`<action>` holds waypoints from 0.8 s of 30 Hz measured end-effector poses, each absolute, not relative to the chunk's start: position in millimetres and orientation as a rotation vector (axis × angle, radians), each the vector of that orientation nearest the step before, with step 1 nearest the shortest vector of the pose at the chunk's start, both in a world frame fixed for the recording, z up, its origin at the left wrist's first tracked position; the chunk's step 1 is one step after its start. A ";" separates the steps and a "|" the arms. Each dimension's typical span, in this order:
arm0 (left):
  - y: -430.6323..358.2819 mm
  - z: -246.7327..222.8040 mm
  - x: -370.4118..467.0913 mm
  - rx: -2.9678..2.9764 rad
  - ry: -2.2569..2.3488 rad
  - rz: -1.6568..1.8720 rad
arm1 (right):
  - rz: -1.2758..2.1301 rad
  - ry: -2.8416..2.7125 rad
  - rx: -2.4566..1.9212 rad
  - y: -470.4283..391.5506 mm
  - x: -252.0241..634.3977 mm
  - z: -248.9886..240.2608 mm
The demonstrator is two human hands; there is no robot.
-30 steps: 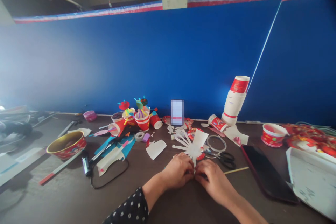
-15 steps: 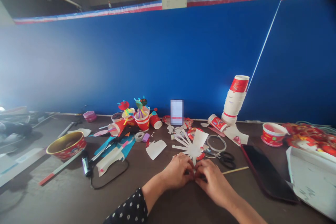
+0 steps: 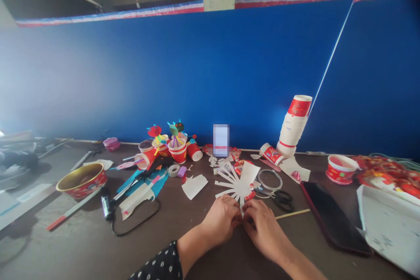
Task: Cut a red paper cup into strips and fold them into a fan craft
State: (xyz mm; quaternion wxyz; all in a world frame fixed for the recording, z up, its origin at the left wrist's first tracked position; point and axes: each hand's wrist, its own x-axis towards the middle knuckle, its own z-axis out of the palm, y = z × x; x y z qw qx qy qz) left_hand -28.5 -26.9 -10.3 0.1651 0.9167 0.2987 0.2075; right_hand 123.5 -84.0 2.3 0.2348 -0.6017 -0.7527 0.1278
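A white paper cup cut into strips point(image 3: 243, 183) lies splayed out like a fan, its red printed side partly showing at the right. My left hand point(image 3: 223, 215) and my right hand point(image 3: 259, 218) meet at its near end, fingers curled in and pinching one narrow strip between them. The fingertips and the pinched end of that strip are mostly hidden. Just right of my right hand lie black-handled scissors point(image 3: 282, 199) and a thin wooden stick point(image 3: 293, 214). Left of the fan rests a loose white paper piece point(image 3: 194, 186).
A dark phone point(image 3: 334, 216) and a white tray point(image 3: 390, 227) lie at the right. A leaning stack of paper cups point(image 3: 293, 129) stands behind. On the left are a gold-lined bowl point(image 3: 82, 183), a glue gun point(image 3: 107, 204) with its cord, and cups with paper figures point(image 3: 177, 151).
Both hands stay at the same paper strip, with only a slight shift of the fingers. The view has moved a little; the other things lie as before.
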 end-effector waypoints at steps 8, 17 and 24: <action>-25.3 -12.1 -30.6 2.756 0.784 0.602 | 0.395 -2.104 -1.599 -83.8 127.5 5.5; -26.2 -7.5 -28.7 2.737 0.693 0.610 | 0.428 -2.207 -1.637 -79.0 174.3 13.7; -30.9 -5.9 -25.4 2.748 0.702 0.623 | 0.388 -2.220 -1.612 -81.6 160.4 9.2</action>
